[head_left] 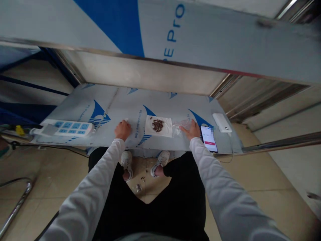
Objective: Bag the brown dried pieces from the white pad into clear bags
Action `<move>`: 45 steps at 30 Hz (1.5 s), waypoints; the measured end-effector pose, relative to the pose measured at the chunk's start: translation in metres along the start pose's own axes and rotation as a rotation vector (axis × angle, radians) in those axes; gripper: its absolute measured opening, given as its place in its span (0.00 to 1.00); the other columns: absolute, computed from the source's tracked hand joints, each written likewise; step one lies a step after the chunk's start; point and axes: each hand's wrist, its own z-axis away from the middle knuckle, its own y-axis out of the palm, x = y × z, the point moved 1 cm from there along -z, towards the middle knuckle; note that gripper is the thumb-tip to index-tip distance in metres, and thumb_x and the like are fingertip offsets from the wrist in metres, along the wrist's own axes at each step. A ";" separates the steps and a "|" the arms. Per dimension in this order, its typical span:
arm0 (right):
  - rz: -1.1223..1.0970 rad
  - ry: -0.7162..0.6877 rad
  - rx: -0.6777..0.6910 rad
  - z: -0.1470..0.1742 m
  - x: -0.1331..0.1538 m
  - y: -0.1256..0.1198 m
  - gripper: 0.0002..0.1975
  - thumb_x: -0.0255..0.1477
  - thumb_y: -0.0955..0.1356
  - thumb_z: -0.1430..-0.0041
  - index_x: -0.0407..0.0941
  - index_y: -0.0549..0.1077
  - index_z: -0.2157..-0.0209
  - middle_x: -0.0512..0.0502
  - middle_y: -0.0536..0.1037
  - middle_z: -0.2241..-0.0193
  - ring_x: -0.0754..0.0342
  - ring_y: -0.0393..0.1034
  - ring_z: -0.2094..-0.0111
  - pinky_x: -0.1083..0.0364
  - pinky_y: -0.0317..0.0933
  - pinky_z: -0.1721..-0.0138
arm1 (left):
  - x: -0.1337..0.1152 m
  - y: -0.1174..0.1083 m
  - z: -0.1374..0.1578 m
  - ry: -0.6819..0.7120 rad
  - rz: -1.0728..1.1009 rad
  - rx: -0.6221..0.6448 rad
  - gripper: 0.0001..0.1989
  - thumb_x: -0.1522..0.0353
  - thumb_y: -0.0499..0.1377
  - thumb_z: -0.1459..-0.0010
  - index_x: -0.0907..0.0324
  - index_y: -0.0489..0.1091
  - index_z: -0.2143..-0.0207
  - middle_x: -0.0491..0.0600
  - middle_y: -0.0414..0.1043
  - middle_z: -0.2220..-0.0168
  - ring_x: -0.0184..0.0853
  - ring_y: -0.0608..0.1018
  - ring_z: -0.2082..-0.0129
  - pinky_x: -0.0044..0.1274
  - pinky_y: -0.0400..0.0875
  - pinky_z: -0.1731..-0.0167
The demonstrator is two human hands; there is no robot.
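Observation:
On the shelf in front of me lies a white square sheet (163, 133) with a heap of small brown pieces (158, 126) on it. They look like short screws or pegs, too small to be sure. My left hand (122, 130) rests to the left of the sheet, its fingers curled closed; whatever they may hold is hidden. To the right of the sheet, my right hand (190, 130) grips a crumpled clear plastic bag (180, 126) between thumb and fingers. The bag lies close beside the sheet's right edge.
A white power strip (77, 129) lies at the left end of the shelf (120, 100). Right of my right hand are a lit phone (209, 139) and a white power bank (221, 123) with a cable. An upper shelf (213, 36) overhangs the back. Small scraps (138, 187) lie on the floor.

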 end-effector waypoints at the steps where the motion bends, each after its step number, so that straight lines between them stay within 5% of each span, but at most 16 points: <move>1: -0.035 0.001 -0.050 0.003 0.000 0.000 0.44 0.48 0.69 0.51 0.37 0.54 0.41 0.27 0.64 0.45 0.37 0.59 0.44 0.46 0.54 0.47 | 0.002 0.001 0.002 -0.012 -0.001 -0.014 0.19 0.61 0.47 0.38 0.64 0.64 0.52 0.67 0.70 0.52 0.50 0.75 0.52 0.36 0.68 0.57; 6: -0.219 -0.058 -0.369 0.035 -0.006 -0.017 0.40 0.49 0.65 0.46 0.35 0.56 0.42 0.23 0.62 0.45 0.36 0.56 0.42 0.42 0.52 0.45 | 0.005 -0.001 0.002 -0.050 0.015 -0.043 0.22 0.58 0.53 0.42 0.65 0.64 0.52 0.65 0.70 0.51 0.51 0.75 0.52 0.34 0.68 0.58; 11: -0.412 -0.153 -0.560 0.111 0.017 -0.038 0.28 0.41 0.65 0.42 0.40 0.61 0.45 0.31 0.66 0.49 0.39 0.59 0.45 0.38 0.55 0.46 | 0.010 -0.013 0.020 -0.030 0.067 -0.121 0.16 0.63 0.49 0.39 0.62 0.70 0.56 0.63 0.73 0.54 0.48 0.76 0.54 0.32 0.68 0.59; 16: -0.645 -0.259 -0.352 0.161 0.078 -0.024 0.12 0.30 0.63 0.39 0.44 0.68 0.54 0.37 0.72 0.56 0.46 0.66 0.52 0.44 0.61 0.48 | 0.017 -0.014 0.041 -0.020 0.158 -0.205 0.15 0.63 0.51 0.40 0.60 0.73 0.58 0.59 0.77 0.57 0.45 0.77 0.55 0.30 0.67 0.59; 24: -0.815 -0.275 -0.148 0.155 0.137 0.001 0.10 0.28 0.62 0.40 0.42 0.73 0.61 0.38 0.77 0.63 0.48 0.71 0.60 0.47 0.66 0.55 | 0.030 -0.027 0.045 -0.011 0.364 -0.232 0.18 0.58 0.55 0.44 0.62 0.76 0.65 0.56 0.79 0.68 0.42 0.80 0.65 0.28 0.69 0.64; 29: -0.980 -0.261 -0.017 0.159 0.177 -0.011 0.10 0.30 0.62 0.38 0.43 0.75 0.62 0.42 0.79 0.65 0.52 0.73 0.67 0.54 0.68 0.64 | 0.023 -0.047 0.102 0.136 0.534 -0.215 0.19 0.58 0.52 0.42 0.60 0.75 0.59 0.52 0.79 0.66 0.36 0.80 0.69 0.24 0.71 0.66; 32: -1.064 -0.259 0.060 0.165 0.195 -0.016 0.11 0.32 0.63 0.38 0.44 0.76 0.62 0.43 0.80 0.64 0.54 0.74 0.68 0.56 0.68 0.67 | 0.011 -0.051 0.143 0.228 0.891 -0.126 0.16 0.59 0.60 0.47 0.61 0.74 0.61 0.52 0.79 0.65 0.37 0.80 0.67 0.24 0.72 0.66; 38: -1.077 -0.239 0.137 0.188 0.173 -0.030 0.10 0.32 0.65 0.38 0.48 0.77 0.60 0.46 0.81 0.62 0.51 0.76 0.62 0.53 0.69 0.58 | 0.001 -0.037 0.183 0.036 1.391 0.242 0.13 0.62 0.68 0.57 0.61 0.76 0.70 0.49 0.79 0.70 0.33 0.79 0.71 0.23 0.73 0.66; 45: -1.112 -0.160 0.335 0.207 0.123 -0.047 0.09 0.35 0.71 0.44 0.49 0.79 0.62 0.48 0.82 0.65 0.50 0.78 0.63 0.54 0.70 0.60 | -0.006 -0.025 0.205 -0.027 1.452 0.499 0.14 0.62 0.71 0.61 0.61 0.77 0.74 0.48 0.77 0.75 0.31 0.76 0.76 0.21 0.70 0.73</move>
